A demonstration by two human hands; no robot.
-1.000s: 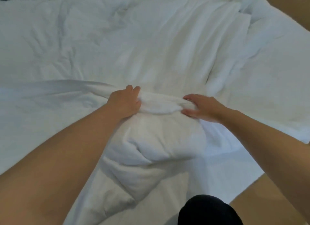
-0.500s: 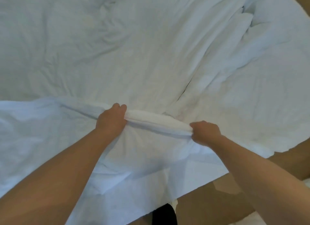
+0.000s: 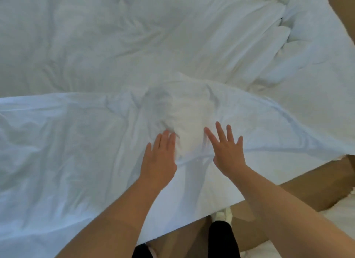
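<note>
There is one white sheet, with one raised lump in its middle; two hands show over the sheet, the left hand and the right hand, one at each side of that lump's near end. Beyond the sheet lies one rumpled white duvet; past the sheet's near edge show one white shoe and two black-clad legs.
</note>
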